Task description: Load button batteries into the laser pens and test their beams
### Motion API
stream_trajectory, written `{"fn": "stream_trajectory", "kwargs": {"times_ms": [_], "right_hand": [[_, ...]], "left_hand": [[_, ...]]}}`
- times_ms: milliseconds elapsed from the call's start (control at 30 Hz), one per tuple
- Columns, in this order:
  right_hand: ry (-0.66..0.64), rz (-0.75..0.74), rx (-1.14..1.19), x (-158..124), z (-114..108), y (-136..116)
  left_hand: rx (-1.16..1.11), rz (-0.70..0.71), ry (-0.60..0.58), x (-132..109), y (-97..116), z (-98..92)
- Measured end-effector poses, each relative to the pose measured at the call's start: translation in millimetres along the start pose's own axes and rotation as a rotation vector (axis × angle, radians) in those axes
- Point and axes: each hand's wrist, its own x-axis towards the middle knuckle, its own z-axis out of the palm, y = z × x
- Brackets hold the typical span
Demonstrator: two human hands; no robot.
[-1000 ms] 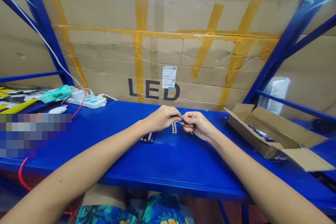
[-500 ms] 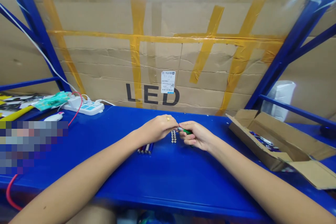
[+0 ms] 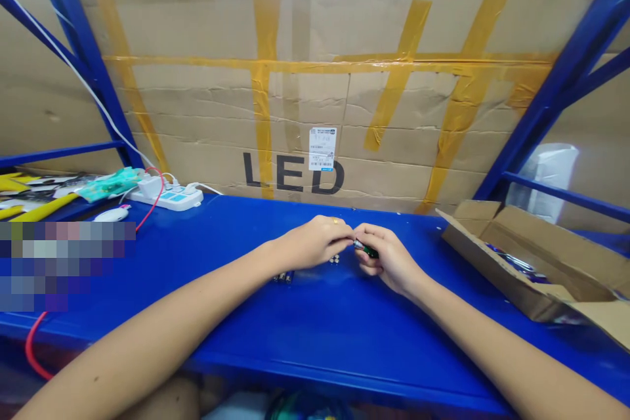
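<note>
Over the blue table (image 3: 315,335), my right hand (image 3: 386,252) is closed round a green pen-like item with a silver end (image 3: 367,249). My left hand (image 3: 322,241) meets it at the silver end, its fingertips pinched together; whatever they hold is too small to make out. Just beneath my left hand lie small round metal pieces (image 3: 335,258), partly covered. Several dark tubes with metal ends (image 3: 283,277) lie side by side under my left wrist, mostly hidden by it.
An open cardboard box (image 3: 522,305) with metal and blue items stands at the right. At the left are a white power strip (image 3: 182,198), a red cable (image 3: 156,200) and a teal packet (image 3: 111,185). A large cardboard sheet (image 3: 207,118) stands behind.
The view has shifted slightly, and both hands appear a little further right, still together at the green item. My left hand now covers more of the metal pieces and tubes.
</note>
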Motion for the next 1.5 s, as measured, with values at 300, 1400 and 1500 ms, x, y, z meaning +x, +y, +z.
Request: {"fn": "stream_trajectory", "kwargs": {"times_ms": [300,1400,1500], "right_hand": [[-0.112,-0.114,0.024,-1.9,-2.8,8.0],[0.038,-0.603,-0.743,21.8,-18.3,15.0],[0.008,-0.641,-0.796,13.5,-13.4,11.8]], "left_hand": [[0.1,0.018,-0.039,-2.9,1.5,-0.8],[-0.488,-0.504,-0.112,12.4,-20.0,-8.6],[-0.263,-0.436,-0.112,7.9,-7.8,-15.0]]}}
